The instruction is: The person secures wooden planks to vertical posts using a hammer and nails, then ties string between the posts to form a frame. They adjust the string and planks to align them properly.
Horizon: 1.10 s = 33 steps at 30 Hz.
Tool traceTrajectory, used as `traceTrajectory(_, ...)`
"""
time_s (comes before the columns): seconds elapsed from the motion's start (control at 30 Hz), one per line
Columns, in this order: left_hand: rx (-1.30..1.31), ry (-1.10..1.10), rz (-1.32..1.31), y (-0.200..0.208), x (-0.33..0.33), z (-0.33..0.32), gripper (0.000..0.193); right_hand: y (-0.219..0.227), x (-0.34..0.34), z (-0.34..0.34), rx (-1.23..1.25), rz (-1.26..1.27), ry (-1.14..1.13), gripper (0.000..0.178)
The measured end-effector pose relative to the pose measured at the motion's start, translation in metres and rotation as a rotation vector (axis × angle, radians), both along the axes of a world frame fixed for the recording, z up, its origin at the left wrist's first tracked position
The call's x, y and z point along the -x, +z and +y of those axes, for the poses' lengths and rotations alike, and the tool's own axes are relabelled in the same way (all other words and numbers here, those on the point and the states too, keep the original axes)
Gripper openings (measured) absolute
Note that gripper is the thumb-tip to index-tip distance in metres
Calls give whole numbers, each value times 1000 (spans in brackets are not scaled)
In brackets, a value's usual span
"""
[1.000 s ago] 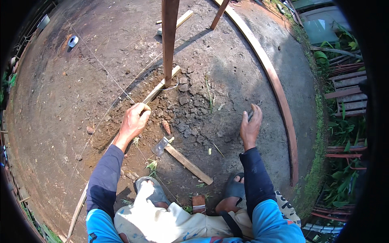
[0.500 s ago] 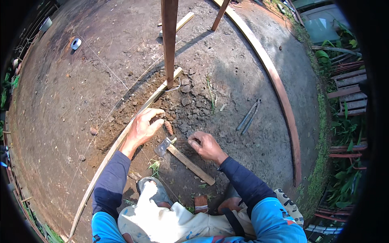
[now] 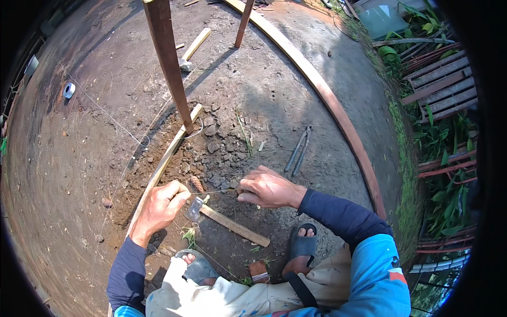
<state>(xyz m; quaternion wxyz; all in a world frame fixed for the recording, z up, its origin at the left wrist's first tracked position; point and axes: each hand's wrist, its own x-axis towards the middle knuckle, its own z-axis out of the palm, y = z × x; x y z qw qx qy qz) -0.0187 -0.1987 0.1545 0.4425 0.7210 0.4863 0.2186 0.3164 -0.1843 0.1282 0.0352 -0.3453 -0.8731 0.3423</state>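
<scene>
A thin string [image 3: 214, 191], which could also be fine wire, is stretched between my two hands. My left hand [image 3: 162, 206] pinches one end, close to the long wooden batten on the ground. My right hand [image 3: 266, 187] has closed fingers on the other end, palm down. Below the string lies a hammer [image 3: 232, 224] with a wooden handle, its dark head [image 3: 195, 209] toward my left hand. A reddish-brown ridged object like a pine cone [image 3: 196, 183] rests on loose soil just beyond it. Pincers [image 3: 299, 150] with long handles lie beyond my right hand.
An upright wooden post [image 3: 170, 63] stands against the batten [image 3: 171, 150], beside broken soil. Another post [image 3: 243, 25] rises farther off. A long plank [image 3: 338, 113] curves along the right. A second hammer [image 3: 197, 44] and a white roll [image 3: 69, 90] lie farther away.
My left hand has come nearer and its fingers have closed on the string. My right hand has turned palm down. The view has shifted toward the right.
</scene>
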Motion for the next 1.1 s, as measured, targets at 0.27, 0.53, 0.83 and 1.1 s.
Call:
traceTrajectory(0.27,109,-378,204,4,-25,5,20,45,-45,-31,108,-11,115,24)
traceTrajectory(0.53,59,-564,247,28,-105,36,42,17,-140,-83,220,-478,-111,17)
traceTrajectory(0.83,51,-609,266,-10,-206,55,43,-19,-208,-69,184,-1,-516,22)
traceTrajectory(1.1,32,-471,157,-7,-261,29,38,-110,-182,74,-187,-124,-976,23)
